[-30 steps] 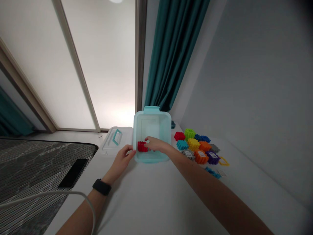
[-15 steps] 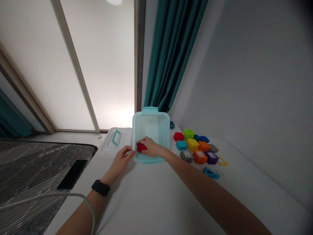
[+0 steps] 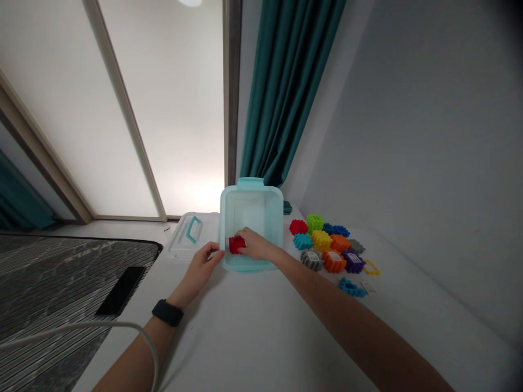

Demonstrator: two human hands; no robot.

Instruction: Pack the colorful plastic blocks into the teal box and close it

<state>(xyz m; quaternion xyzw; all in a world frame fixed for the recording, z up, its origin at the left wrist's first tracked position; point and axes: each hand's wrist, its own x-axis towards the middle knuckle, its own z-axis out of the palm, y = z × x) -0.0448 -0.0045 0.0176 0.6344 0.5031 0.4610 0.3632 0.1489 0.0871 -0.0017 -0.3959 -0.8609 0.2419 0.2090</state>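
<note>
A light-blue storage box (image 3: 265, 218) with an open top stands on the white table. My right hand (image 3: 254, 245) reaches into it, its curled fingers on a red toothed block (image 3: 236, 245) at the box's near left corner. Much of the block shows left of the fingers. Outside the box, my left hand (image 3: 204, 265) has its thumb and curled fingers at the left rim, closed on the edge. A dark band circles the left wrist.
Right of the box lie several toothed blocks, among them a yellow block (image 3: 321, 240), an orange block (image 3: 334, 262) and a blue block (image 3: 352, 288). A clear lid (image 3: 180, 242) with a blue handle lies left. A black phone-like slab (image 3: 121, 291) and a white cable (image 3: 102, 324) are also there.
My right fingers have shifted slightly right and the red block shows more of its surface. The left hand stays at the rim.
</note>
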